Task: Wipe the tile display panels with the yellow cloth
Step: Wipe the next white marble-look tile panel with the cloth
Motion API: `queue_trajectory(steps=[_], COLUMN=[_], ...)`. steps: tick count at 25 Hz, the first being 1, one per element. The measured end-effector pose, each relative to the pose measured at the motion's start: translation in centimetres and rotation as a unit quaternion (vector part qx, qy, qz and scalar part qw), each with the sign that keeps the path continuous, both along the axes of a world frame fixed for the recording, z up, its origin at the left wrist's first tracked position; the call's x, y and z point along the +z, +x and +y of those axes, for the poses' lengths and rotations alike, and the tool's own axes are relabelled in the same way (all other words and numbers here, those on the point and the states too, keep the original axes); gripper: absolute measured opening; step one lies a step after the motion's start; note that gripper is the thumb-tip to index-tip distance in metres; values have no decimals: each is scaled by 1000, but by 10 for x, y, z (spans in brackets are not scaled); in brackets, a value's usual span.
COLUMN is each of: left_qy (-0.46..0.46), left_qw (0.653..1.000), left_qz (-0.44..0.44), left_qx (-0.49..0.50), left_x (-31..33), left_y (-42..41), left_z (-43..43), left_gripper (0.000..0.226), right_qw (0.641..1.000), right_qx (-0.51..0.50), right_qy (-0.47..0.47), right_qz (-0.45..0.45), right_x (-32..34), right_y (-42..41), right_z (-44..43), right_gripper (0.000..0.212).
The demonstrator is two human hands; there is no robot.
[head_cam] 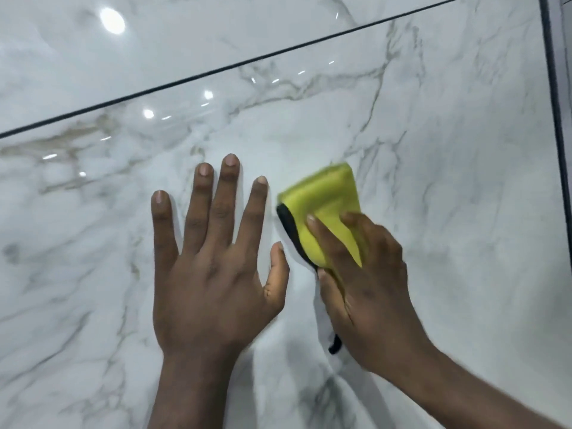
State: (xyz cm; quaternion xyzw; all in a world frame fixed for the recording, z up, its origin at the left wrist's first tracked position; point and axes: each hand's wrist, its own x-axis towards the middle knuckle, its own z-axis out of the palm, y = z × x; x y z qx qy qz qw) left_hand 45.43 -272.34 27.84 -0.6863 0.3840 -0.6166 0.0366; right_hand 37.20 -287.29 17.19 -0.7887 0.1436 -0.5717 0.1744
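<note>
Hands against a glossy white, grey-veined tile display panel (464,187).
Nearest, the left hand (213,267) lies flat on the panel, fingers straight and spread. Just beside its thumb, the right hand (371,292) grips the folded yellow cloth with a black edge (328,205), fingers curled over it, thumb at its lower edge, holding it on the same panel; the cloth looks blurred. Farther up, a thin dark joint line (247,61) separates this panel from a second marble-look panel (185,35) that reflects ceiling lights.
</note>
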Motion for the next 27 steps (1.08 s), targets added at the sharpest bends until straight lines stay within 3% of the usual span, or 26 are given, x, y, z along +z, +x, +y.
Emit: queue_trajectory(steps=[3, 6, 9, 12, 14, 17, 18, 20, 23, 25, 27], left_qy=[-6, -14, -10, 4, 20, 17, 6, -8, -13, -17, -5], left_qw=[1000, 1000, 1000, 1000, 999, 999, 999, 999, 999, 999, 999], left_qz=[7, 10, 6, 11, 28, 36, 37, 38, 29, 26, 28], left_qx=[-8, -4, -7, -19, -38, -36, -33, -33, -24, -15, -16], left_x=[0, -3, -3, 0, 2, 8, 11, 16, 19, 16, 14], left_y=[0, -2, -3, -3, -6, -8, -8, -6, -1, 5, 10], left_z=[0, 0, -1, 4, 12, 43, 57, 84, 118, 139, 152], left_gripper=[71, 71, 71, 71, 70, 65, 64, 62, 65, 67, 70], right_qw=[997, 981, 991, 1000, 996, 962, 963, 985, 999, 998, 985], right_qx=[-18, -16, -20, 7, 1, 4, -2, -32, -23, -44, -51], right_qy=[74, 179, 104, 29, 90, 268, 262, 150, 28, 43, 160], right_qz=[-11, -77, -76, -7, -10, -57, -57, -75, -28, -7, -34], right_x=[-9, 55, 74, 1, -20, 34, 60, 84, 29, -7, 8], right_y=[1, 13, 11, 0, -6, 9, 11, 17, 21, 14, 15], right_z=[-31, -61, -40, -6, -15, -32, -22, 18, 82, 92, 75], right_gripper=[68, 70, 70, 66, 67, 67, 69, 71, 68, 67, 66])
